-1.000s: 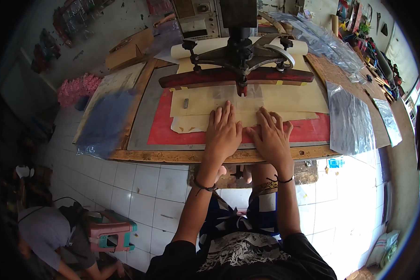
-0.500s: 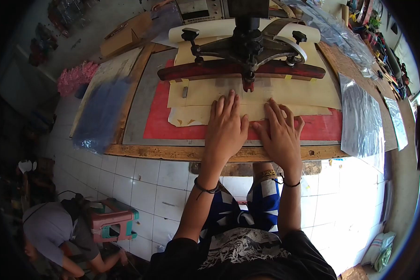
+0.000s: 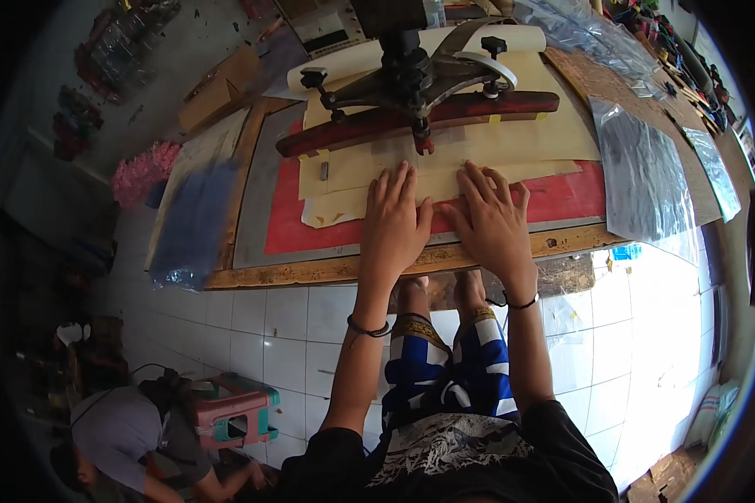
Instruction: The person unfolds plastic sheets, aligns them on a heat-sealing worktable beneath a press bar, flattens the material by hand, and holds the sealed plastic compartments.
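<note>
Wooden table [image 3: 310,274], edge worn and pitted, carries everything beneath the red bar [image 3: 352,127]. Room: white glossy floor tiles [image 3: 285,360] well below the bar, bright glare on the right. Far down and left of the bar, another person [image 3: 126,423] in a grey top bends low beside a red and green stool [image 3: 235,415]. Cardboard box [image 3: 220,88] beyond the bar's left end; pink crinkled bundle [image 3: 145,172] farther out on that side.

Bar is long, narrow and scuffed, hung from a dark metal frame [image 3: 407,84] with black knobs. A pale roll [image 3: 516,38] lies behind it. Stacked under and in front of it: grey mat [image 3: 256,201], smooth red sheet [image 3: 285,226], then cream paper [image 3: 528,159], matte, overlapping, one near corner torn. Small oblong metal block [image 3: 325,171] on the paper, just in front of the bar's left part. Thin clear film [image 3: 451,137] close before the bar's middle; outline hard to make out. Right of the bar, glossy wrinkled plastic [image 3: 646,172]; left of it, bluish film [image 3: 189,214] drapes down.

Left hand [image 3: 394,218] and right hand [image 3: 495,214]: apart, palms down, fingers spread, fingertips on the cream paper in front of the bar, thumbs angled inward with a gap between.
</note>
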Tool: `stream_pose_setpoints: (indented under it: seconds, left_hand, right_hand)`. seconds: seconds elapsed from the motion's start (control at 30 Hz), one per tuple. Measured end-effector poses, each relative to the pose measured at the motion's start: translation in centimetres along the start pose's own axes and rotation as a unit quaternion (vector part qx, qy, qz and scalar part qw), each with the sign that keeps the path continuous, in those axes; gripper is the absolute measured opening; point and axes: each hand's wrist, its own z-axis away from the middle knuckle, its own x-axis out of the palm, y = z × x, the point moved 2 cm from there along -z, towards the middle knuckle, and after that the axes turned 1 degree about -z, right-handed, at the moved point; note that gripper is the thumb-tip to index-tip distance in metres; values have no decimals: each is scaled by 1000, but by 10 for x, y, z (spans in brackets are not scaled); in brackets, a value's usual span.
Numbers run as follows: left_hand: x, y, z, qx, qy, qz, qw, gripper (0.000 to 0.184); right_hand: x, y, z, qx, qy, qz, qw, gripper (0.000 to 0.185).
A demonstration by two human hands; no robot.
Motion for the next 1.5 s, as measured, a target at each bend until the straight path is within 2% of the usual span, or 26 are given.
stream_pose_setpoints:
  seconds: [1.5]
  left_hand:
    - [-2,0,3,2,3,-5,1000,51]
  right_hand:
    - [-1,3,2,-2,-9,-28,1000,52]
